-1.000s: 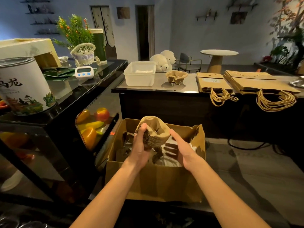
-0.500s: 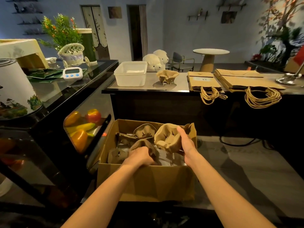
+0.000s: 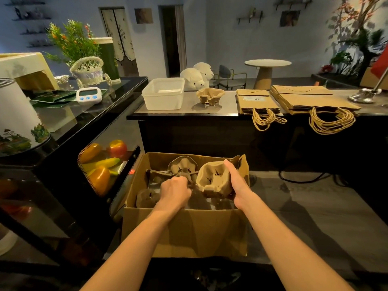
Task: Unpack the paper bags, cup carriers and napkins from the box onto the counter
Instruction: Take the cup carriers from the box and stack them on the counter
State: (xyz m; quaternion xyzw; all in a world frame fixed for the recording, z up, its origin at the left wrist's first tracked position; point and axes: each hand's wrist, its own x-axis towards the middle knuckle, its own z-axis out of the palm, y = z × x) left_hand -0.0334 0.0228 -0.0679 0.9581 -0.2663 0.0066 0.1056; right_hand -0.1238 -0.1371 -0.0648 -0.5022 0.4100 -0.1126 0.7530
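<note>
Currently the cup-carrier step is in hand: at lower centre the right hand (image 3: 238, 183) clamps a nested stack of cup carriers (image 3: 212, 179) just above the open box (image 3: 184, 232), while the left hand (image 3: 175, 192) curls down around the loose carriers (image 3: 182, 166) inside it. Next, the stack probably has to be lifted clear of the box wall and set on the counter (image 3: 189, 111) at mid-frame. Farther off, that counter bears a plastic tub (image 3: 163, 101) with pale contents, a single carrier (image 3: 210, 96) and two piles of paper bags (image 3: 258, 102).

Tan cup carriers (image 3: 212, 181), brown box (image 3: 189, 232), white tub (image 3: 162, 97)
</note>
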